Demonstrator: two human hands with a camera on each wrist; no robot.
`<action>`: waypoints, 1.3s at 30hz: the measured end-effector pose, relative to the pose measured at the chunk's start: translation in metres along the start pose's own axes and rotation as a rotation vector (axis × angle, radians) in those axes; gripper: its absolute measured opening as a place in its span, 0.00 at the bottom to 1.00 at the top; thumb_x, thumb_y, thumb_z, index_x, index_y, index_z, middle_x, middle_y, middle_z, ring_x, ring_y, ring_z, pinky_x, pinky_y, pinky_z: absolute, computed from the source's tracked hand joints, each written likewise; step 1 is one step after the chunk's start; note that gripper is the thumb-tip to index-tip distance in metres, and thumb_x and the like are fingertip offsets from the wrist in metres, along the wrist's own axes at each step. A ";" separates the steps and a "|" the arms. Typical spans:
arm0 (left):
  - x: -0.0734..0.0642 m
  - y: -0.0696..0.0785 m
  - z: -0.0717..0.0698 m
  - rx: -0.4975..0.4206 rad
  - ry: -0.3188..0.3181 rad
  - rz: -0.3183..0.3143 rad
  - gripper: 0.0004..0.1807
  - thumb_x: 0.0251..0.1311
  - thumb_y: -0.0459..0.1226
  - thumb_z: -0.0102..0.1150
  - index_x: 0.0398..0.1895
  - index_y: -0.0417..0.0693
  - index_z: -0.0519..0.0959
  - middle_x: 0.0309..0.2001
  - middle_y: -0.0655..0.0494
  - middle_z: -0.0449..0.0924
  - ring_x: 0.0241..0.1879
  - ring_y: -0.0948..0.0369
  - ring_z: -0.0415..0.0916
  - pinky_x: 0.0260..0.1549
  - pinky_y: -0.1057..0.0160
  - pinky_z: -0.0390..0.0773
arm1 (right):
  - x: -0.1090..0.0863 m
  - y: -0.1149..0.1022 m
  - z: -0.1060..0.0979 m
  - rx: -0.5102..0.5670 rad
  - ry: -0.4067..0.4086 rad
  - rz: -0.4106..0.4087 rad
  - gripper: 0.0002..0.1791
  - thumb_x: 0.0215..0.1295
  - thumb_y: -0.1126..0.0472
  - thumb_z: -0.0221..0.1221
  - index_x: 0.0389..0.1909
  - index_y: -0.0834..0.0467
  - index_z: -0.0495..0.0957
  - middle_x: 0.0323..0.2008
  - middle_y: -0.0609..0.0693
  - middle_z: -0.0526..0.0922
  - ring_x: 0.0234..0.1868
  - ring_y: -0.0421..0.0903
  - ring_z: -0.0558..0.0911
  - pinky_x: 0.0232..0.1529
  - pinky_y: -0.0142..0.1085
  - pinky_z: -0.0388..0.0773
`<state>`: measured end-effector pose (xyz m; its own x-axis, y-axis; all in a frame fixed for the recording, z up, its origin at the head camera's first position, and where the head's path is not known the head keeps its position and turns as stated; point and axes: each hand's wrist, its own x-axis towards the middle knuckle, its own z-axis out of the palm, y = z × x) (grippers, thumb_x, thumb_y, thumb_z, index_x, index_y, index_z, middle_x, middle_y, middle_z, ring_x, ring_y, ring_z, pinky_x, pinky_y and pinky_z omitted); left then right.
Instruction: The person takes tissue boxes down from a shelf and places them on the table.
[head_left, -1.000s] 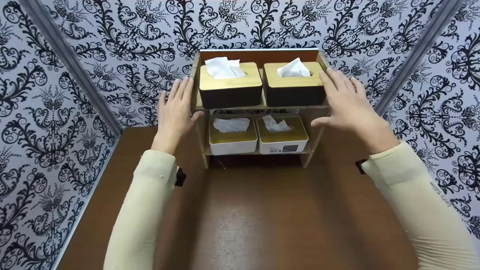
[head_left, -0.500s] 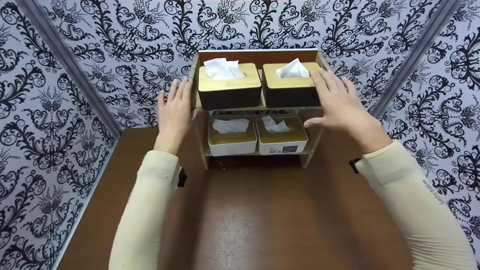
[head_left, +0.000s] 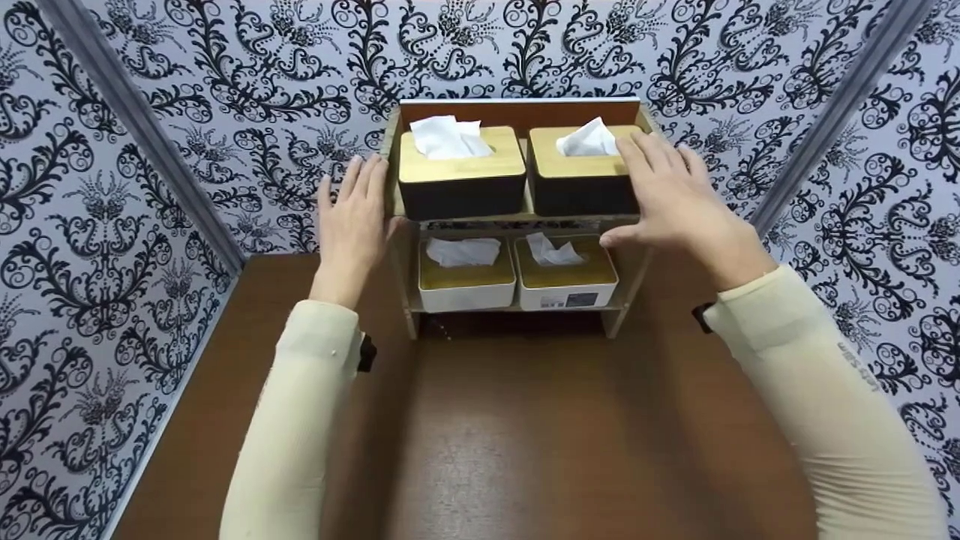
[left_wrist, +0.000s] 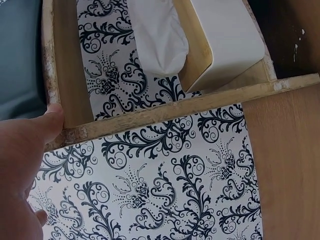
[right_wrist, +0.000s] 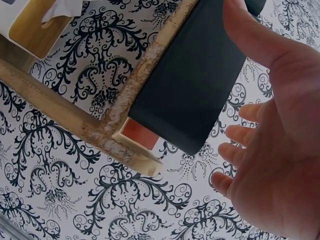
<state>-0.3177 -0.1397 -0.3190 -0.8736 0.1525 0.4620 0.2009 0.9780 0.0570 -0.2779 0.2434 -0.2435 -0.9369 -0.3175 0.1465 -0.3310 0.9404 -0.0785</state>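
My left hand [head_left: 352, 225] lies along the left side of a small two-tier wooden shelf [head_left: 517, 219]. Its fingers extend up the outer panel, and the left wrist view shows the thumb [left_wrist: 50, 122] pressed at the front edge, where the boards meet. Over the right end of the upper right tissue box [head_left: 577, 191], black with a wooden lid, is my right hand [head_left: 675, 202]. Its fingers are extended and spread; whether they touch the lid I cannot tell. The right wrist view shows the palm beside the dark box [right_wrist: 187, 80]. A matching black tissue box [head_left: 461, 191] stands beside it.
On the lower tier sit two white tissue boxes with wooden lids, one left [head_left: 469, 296] and one right [head_left: 566, 296], the latter labelled. A brown tabletop [head_left: 480, 420] extends in front. Patterned walls [head_left: 480, 45] enclose the back and sides.
My right hand has shifted left, from the shelf's right side to over the upper right tissue box's lid. The left thumb has drawn in against the shelf's edge. The boxes stay put.
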 end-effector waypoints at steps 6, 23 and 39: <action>0.000 0.000 0.001 0.008 0.004 0.003 0.46 0.61 0.52 0.61 0.78 0.53 0.50 0.78 0.57 0.51 0.77 0.54 0.48 0.76 0.43 0.42 | 0.010 0.002 -0.008 0.013 -0.028 0.002 0.74 0.40 0.31 0.71 0.78 0.54 0.34 0.79 0.60 0.34 0.78 0.63 0.38 0.74 0.64 0.32; 0.000 0.002 0.005 0.006 -0.036 -0.019 0.45 0.64 0.52 0.57 0.78 0.53 0.46 0.79 0.57 0.46 0.78 0.55 0.42 0.76 0.42 0.39 | 0.057 0.017 -0.017 0.005 -0.179 0.035 0.77 0.40 0.26 0.67 0.77 0.55 0.28 0.78 0.60 0.29 0.78 0.64 0.33 0.72 0.66 0.26; 0.000 0.003 0.005 0.018 -0.018 -0.018 0.44 0.64 0.51 0.57 0.78 0.52 0.47 0.78 0.56 0.48 0.78 0.55 0.45 0.76 0.43 0.41 | 0.090 0.000 -0.019 -0.005 -0.303 -0.033 0.75 0.42 0.22 0.62 0.77 0.50 0.26 0.78 0.56 0.27 0.78 0.61 0.33 0.72 0.66 0.26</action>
<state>-0.3190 -0.1359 -0.3237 -0.8851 0.1375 0.4447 0.1774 0.9829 0.0491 -0.3603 0.2176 -0.2115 -0.9171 -0.3688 -0.1516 -0.3616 0.9294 -0.0738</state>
